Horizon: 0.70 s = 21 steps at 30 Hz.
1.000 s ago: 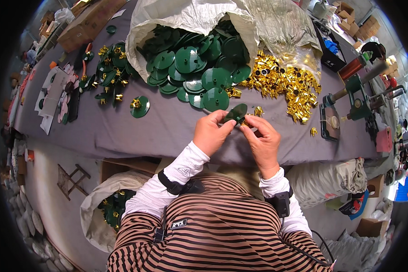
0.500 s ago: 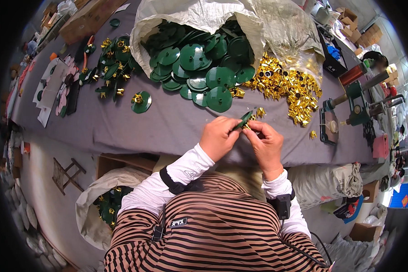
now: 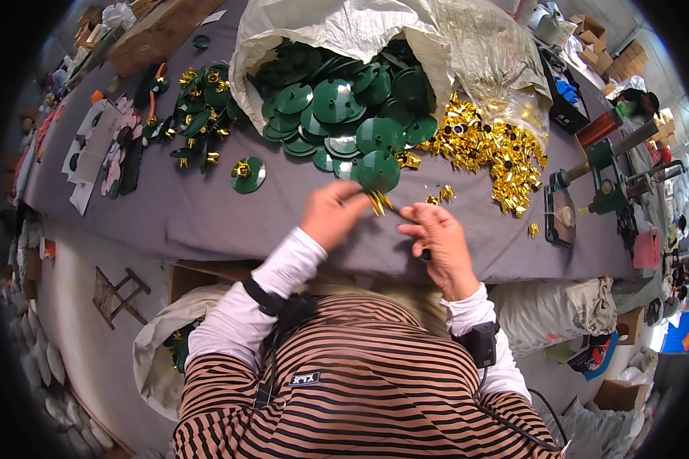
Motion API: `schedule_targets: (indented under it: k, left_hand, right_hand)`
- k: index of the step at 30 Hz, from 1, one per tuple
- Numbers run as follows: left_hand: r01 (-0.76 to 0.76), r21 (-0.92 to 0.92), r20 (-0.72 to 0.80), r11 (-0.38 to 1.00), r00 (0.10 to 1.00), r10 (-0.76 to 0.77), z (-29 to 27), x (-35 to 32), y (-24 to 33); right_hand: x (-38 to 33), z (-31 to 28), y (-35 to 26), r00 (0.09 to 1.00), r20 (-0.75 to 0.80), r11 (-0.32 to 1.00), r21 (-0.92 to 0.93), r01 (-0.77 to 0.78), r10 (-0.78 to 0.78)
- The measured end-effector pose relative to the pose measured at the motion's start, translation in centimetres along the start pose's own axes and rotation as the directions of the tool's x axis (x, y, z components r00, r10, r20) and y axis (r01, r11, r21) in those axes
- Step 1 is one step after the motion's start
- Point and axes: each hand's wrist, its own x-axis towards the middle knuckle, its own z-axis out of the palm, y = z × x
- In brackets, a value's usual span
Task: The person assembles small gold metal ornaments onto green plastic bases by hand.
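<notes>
My left hand (image 3: 331, 216), smeared by motion, is closed on the edge of a green plastic disc, mostly hidden by the fingers. A blurred gold pronged clip (image 3: 379, 203) sticks out from this disc. Apart from it on the right, my right hand (image 3: 442, 249) has bent fingers, with a small dark round piece (image 3: 426, 254) tucked under them. Just beyond the hands, many green discs (image 3: 334, 101) spill out of a white woven sack (image 3: 246, 57). Two loose gold clips (image 3: 446, 193) lie beyond my right fingers.
A heap of gold clips (image 3: 505, 157) lies right of the sack. At the far right stands a green hand press (image 3: 606, 183). Discs fitted with clips (image 3: 199, 115) are piled on the left, one lone disc with a clip (image 3: 248, 175) nearer. A second sack (image 3: 157, 367) stands below the table.
My hands have separated. The left has swung leftward with the disc and its gold clip, while the right has let go of them and stays near its place, a dark piece now showing beneath its fingers.
</notes>
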Motion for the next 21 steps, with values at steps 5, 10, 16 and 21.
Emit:
schedule_targets:
  k: [5,10,16,21]
  left_hand:
    - [-0.259,-0.581,-0.517,0.772,0.849,-0.105,-9.7,7.9,5.8]
    - [-0.173,-0.091,-0.352,0.981,0.927,0.131,-5.0,6.7,2.3]
    - [-0.383,0.709,0.075,0.592,0.876,0.477,3.0,4.7,-2.2]
    - [-0.363,0.662,-0.003,0.656,0.873,0.487,2.9,4.9,-1.0]
  right_hand:
    - [2.7,-6.3,0.1,0.989,0.148,0.699,0.707,-0.105,-0.001]
    - [1.4,-5.8,-0.7,0.998,-0.045,0.673,0.739,0.011,0.033]
    - [-0.6,-4.8,-0.8,0.995,-0.037,0.914,0.392,0.104,-0.097]
    - [-0.9,-5.2,-0.8,0.992,0.01,0.969,0.217,0.117,-0.122]
